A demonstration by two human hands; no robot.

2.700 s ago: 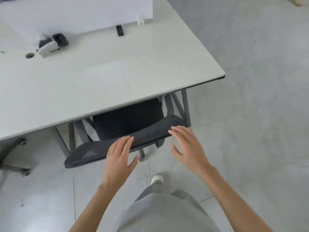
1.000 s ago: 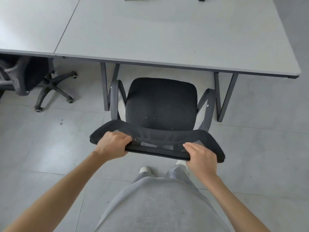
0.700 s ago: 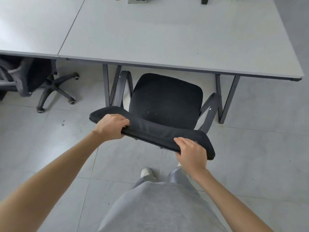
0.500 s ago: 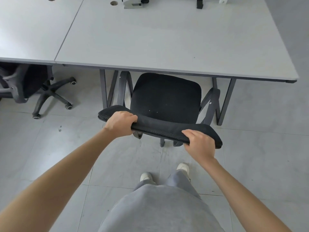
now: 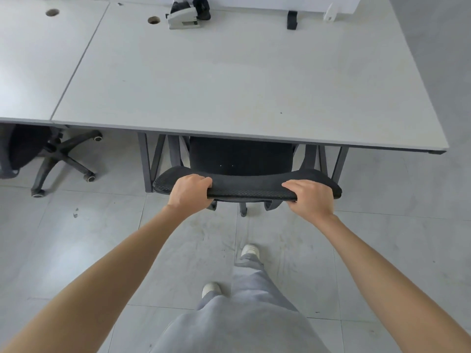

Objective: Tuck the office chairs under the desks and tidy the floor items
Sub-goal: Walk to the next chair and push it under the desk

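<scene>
A black mesh office chair (image 5: 244, 187) stands in front of me, its seat partly under the front edge of a white desk (image 5: 229, 80). Only the rear of the seat and the top of the backrest show; the armrests are mostly hidden by the desktop. My left hand (image 5: 190, 191) grips the left part of the backrest's top edge. My right hand (image 5: 309, 197) grips the right part. The chair sits between the desk's grey legs (image 5: 150, 161).
A second black chair (image 5: 28, 146) with a five-star wheeled base sits under the neighbouring desk (image 5: 38, 59) at the left. A grey and black device (image 5: 187, 14) lies at the desk's back. Small dark debris (image 5: 75, 214) marks the grey tiled floor. My feet stand below the chair.
Both hands took hold of the backrest, and the chair has rolled forward under the desk and squared up to it. More of the seat is now hidden by the desktop.
</scene>
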